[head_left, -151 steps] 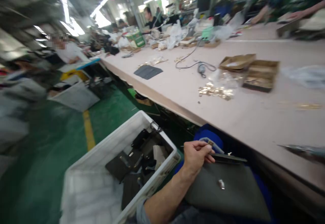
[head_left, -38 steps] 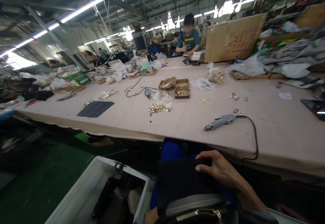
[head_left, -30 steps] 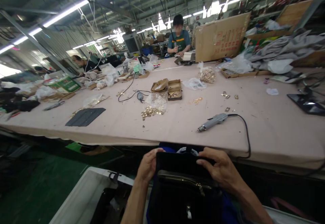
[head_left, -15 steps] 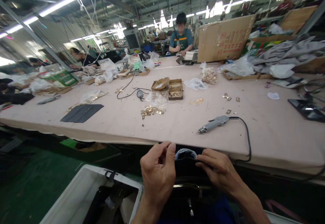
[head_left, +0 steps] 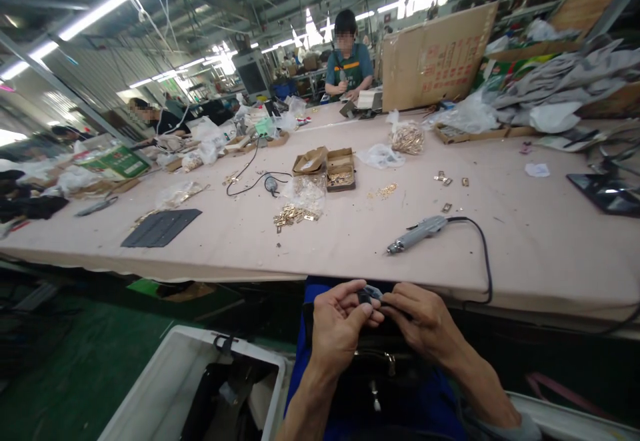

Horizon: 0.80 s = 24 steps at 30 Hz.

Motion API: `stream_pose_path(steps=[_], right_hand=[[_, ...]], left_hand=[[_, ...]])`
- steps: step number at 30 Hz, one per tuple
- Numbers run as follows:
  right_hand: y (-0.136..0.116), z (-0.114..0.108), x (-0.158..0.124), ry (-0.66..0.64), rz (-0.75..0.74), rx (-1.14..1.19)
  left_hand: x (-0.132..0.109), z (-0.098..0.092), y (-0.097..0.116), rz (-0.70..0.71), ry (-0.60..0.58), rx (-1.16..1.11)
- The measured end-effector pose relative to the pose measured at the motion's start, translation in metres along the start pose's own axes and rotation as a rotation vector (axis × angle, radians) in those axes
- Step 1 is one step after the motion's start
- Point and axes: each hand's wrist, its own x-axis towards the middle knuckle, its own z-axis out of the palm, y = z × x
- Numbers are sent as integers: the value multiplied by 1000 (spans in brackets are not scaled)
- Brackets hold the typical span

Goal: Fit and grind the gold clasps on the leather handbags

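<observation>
A black bag with a gold-coloured zipper and a dangling metal puller rests in my lap over blue cloth. At the table's front edge, my left hand has its fingers curled around a dark edge of the bag, with a small greyish-blue piece showing between the fingertips. My right hand pinches the same edge from the other side, almost touching the left. What lies under the fingers is partly hidden. Beyond the hands lies a grey electric screwdriver with a black cord.
On the table are a pile of gold metal plates, small cardboard boxes, a dark flat panel and plastic bags. A white bin with dark items stands at lower left. A co-worker works across the table.
My hands have come closer together, the left shifting right and its fingers folding over the bag's edge. The open curve of bluish lining is now mostly covered. The view has shifted slightly.
</observation>
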Motion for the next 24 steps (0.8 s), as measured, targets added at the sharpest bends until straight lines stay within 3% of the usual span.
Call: stream_pose_path(steps=[7, 12, 14, 17, 19, 22, 24], right_hand=[[5, 7, 4, 59, -19, 51], [4, 5, 4, 72, -4, 76], [4, 5, 3, 74, 7, 75], [7, 5, 0, 90, 21, 80], [9, 7, -1, 95, 28, 93], [7, 10, -1, 87, 47, 97], [5, 11, 0, 67, 62, 93]], left_hand=[[-6, 5, -21, 312, 93, 191], [-21, -1, -9, 411, 217, 375], [-24, -15, 4, 471, 384, 443], [-20, -45, 24, 564, 728, 553], [-17, -61, 36, 587, 849, 694], [-19, -62, 42, 527, 845, 770], [-21, -47, 38, 378, 700, 606]])
